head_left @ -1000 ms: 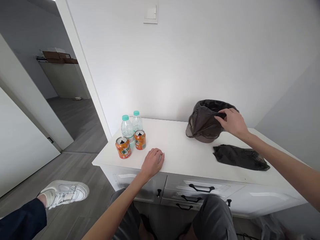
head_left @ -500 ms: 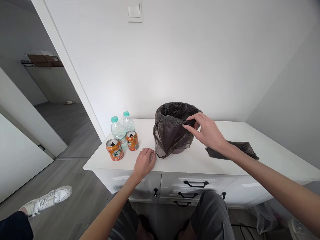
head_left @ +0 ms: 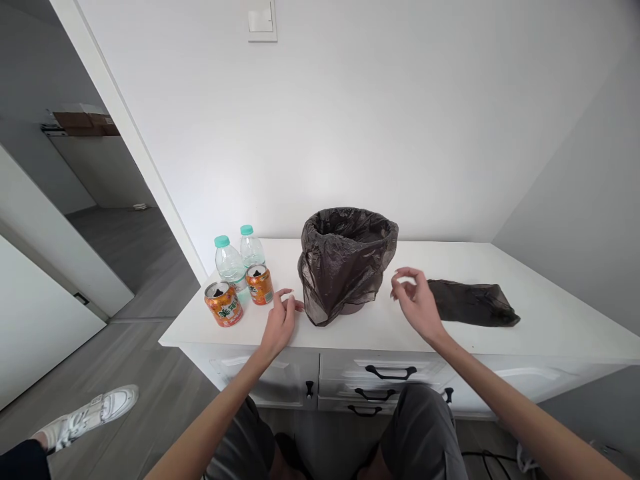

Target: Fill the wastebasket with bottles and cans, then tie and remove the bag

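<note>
A bin lined with a black plastic bag [head_left: 345, 267] stands upright on the white cabinet top, the bag folded over its rim and hanging down at the front. My left hand [head_left: 281, 321] is just left of the bag, fingers apart and holding nothing. To the right of the bin, my right hand [head_left: 417, 303] hovers over the cabinet top, empty, its fingers curved and apart. Two orange cans, a front can [head_left: 224, 305] and a rear can [head_left: 259, 285], stand left of my left hand. Behind them are two clear bottles with green caps, one bottle [head_left: 231, 261] nearer and another bottle [head_left: 252, 248] farther back.
A folded black plastic bag [head_left: 473, 303] lies right of my right hand on the white cabinet [head_left: 540, 313]. The cabinet has black handles [head_left: 391, 373] in front, and a wall behind. Another person's white shoe [head_left: 93, 415] is on the floor at left, near a doorway.
My right hand has let go of the bag's rim and moved down to the right of the bin. My left hand's fingers have spread and lifted slightly beside the bag.
</note>
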A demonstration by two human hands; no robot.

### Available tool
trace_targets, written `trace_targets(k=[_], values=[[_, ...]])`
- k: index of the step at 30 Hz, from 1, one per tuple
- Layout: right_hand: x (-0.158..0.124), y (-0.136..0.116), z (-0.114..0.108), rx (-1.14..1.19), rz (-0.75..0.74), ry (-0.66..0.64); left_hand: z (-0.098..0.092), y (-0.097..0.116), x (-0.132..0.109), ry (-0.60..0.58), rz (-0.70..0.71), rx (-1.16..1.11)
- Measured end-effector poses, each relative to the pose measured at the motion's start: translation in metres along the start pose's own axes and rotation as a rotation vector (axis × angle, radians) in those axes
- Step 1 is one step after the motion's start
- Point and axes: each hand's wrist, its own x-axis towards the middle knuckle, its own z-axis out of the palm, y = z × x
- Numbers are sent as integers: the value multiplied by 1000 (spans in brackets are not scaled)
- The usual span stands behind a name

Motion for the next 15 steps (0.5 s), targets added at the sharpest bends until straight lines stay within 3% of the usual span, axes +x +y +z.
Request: trace_targets(k=[4, 8, 12, 15], values=[[-14, 46, 9, 174, 245, -162, 4, 21, 20, 68, -131, -142], [-21, 53, 17, 247, 298, -149, 11, 37, 51, 65, -184, -135], [-22, 56, 25, 209, 242, -200, 19, 30, 71, 44, -166, -47], [-23, 61, 26, 160, 225, -219, 21, 14, 70, 2, -183, -17]])
